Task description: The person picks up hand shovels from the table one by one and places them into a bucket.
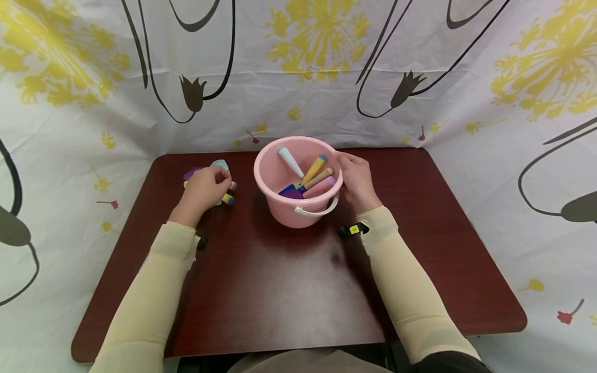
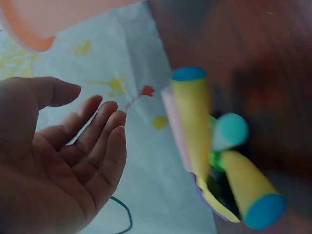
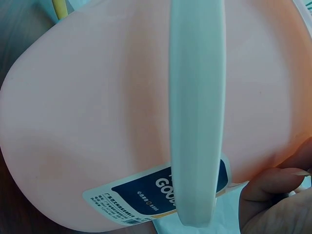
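Yellow handles (image 2: 192,124) just beside relaxed, empty left hand (image 1: 205,187) — right hand (image 1: 358,178) gripping pink bucket (image 1: 282,211).

On the dark red counter (image 1: 280,300), our right fingers (image 1: 349,158) hold the rim of a pink bucket (image 1: 290,213), colourful handled tools (image 1: 315,169) leaning inside, its white handle (image 1: 314,213) lowered; our left fingers (image 1: 224,172) are over a small pile (image 1: 227,199).
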Tool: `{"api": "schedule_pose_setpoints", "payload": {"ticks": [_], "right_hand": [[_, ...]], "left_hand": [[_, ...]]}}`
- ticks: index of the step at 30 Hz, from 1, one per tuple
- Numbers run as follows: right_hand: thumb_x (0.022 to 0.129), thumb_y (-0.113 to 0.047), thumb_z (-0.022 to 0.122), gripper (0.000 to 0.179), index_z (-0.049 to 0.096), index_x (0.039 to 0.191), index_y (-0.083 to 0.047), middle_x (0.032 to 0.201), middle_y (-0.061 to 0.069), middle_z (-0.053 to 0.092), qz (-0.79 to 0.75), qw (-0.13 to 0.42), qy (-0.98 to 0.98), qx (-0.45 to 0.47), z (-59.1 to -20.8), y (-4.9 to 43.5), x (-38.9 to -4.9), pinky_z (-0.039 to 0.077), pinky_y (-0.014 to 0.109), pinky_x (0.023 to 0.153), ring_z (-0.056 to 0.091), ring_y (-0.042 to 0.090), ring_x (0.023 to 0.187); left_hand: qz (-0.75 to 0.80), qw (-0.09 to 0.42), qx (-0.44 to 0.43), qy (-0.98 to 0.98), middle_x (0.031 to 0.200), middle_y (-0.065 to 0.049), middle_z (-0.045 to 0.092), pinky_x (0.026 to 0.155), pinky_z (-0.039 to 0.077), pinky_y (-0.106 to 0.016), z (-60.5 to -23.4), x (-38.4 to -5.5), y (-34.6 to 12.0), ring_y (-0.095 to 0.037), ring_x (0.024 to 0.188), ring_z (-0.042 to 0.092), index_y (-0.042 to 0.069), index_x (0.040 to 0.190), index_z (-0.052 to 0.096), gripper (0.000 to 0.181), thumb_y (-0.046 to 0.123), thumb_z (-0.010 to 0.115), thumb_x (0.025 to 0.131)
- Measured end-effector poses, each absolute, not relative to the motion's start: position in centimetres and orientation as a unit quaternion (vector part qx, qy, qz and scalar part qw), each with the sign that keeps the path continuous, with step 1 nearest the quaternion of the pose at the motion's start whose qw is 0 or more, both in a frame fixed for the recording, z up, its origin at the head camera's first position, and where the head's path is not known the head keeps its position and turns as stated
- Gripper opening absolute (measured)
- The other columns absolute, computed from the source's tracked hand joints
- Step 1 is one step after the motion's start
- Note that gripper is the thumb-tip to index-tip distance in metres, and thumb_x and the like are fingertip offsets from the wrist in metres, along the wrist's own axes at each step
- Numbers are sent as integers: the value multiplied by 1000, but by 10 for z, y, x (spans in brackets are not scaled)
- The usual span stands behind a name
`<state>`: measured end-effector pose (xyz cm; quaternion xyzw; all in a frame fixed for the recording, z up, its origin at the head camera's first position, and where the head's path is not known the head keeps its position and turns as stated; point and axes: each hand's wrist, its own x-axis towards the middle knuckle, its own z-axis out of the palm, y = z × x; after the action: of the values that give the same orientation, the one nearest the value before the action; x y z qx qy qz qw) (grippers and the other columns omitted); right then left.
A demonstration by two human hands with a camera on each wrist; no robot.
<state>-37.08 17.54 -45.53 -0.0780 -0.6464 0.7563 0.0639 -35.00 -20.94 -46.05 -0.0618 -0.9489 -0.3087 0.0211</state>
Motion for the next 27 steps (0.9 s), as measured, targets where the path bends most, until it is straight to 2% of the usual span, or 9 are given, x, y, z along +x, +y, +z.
{"api": "schedule_pose_setpoints", "payload": {"ticks": [2, 5, 8, 10, 15, 22, 27], "right_hand": [[106, -20, 68, 35, 78, 131, 2, 122, 23, 76, 755, 65, -647, -82, -456, 176, -371, 64, 26, 68, 78, 19, 92], [107, -22, 68, 35, 79, 131, 1, 121, 21, 77, 751, 67, -651, -83, -457, 177, -372, 63, 25, 66, 78, 18, 90], [107, -23, 68, 37, 78, 134, 1, 125, 22, 75, 748, 66, -655, -80, -457, 177, -372, 64, 26, 68, 78, 18, 92], [107, -23, 68, 38, 77, 135, 1, 126, 24, 75, 747, 64, -657, -78, -457, 177, -372, 64, 25, 66, 78, 18, 91], [107, -24, 69, 38, 77, 134, 1, 124, 28, 74, 747, 61, -657, -81, -457, 177, -371, 58, 22, 55, 77, 16, 82], [108, -24, 68, 38, 77, 135, 1, 129, 25, 74, 745, 63, -659, -82, -456, 176, -370, 65, 27, 70, 78, 18, 92], [107, -24, 68, 37, 77, 134, 0, 126, 22, 75, 745, 61, -659, -87, -456, 176, -371, 64, 26, 68, 77, 18, 90]], "left_hand": [[-305, 2, -80, -949, 115, -15, 74, 88, 55, -51, -469, -350, -213, -33, 102, 65, 5, 121, 74, 29, 31, 66, 109], [-296, -16, -112, -949, 127, -16, 74, 100, 55, -55, -480, -351, -216, -36, 114, 66, 1, 125, 75, 31, 26, 68, 108], [-276, -20, -141, -950, 134, -19, 71, 110, 51, -59, -491, -351, -219, -40, 124, 64, -3, 126, 73, 31, 18, 68, 104], [-258, -12, -154, -954, 132, -21, 70, 113, 49, -60, -497, -351, -221, -42, 126, 64, -4, 124, 72, 30, 17, 70, 102], [-216, 5, -176, -960, 132, -24, 70, 115, 46, -62, -509, -349, -222, -46, 129, 61, -4, 124, 73, 31, 16, 78, 100], [-175, 10, -169, -970, 141, -25, 67, 115, 42, -69, -515, -348, -220, -49, 132, 55, -1, 129, 73, 40, 15, 87, 95], [-144, 28, -172, -974, 141, -24, 68, 112, 44, -71, -518, -348, -219, -48, 133, 56, 0, 129, 74, 39, 12, 88, 94]]}}
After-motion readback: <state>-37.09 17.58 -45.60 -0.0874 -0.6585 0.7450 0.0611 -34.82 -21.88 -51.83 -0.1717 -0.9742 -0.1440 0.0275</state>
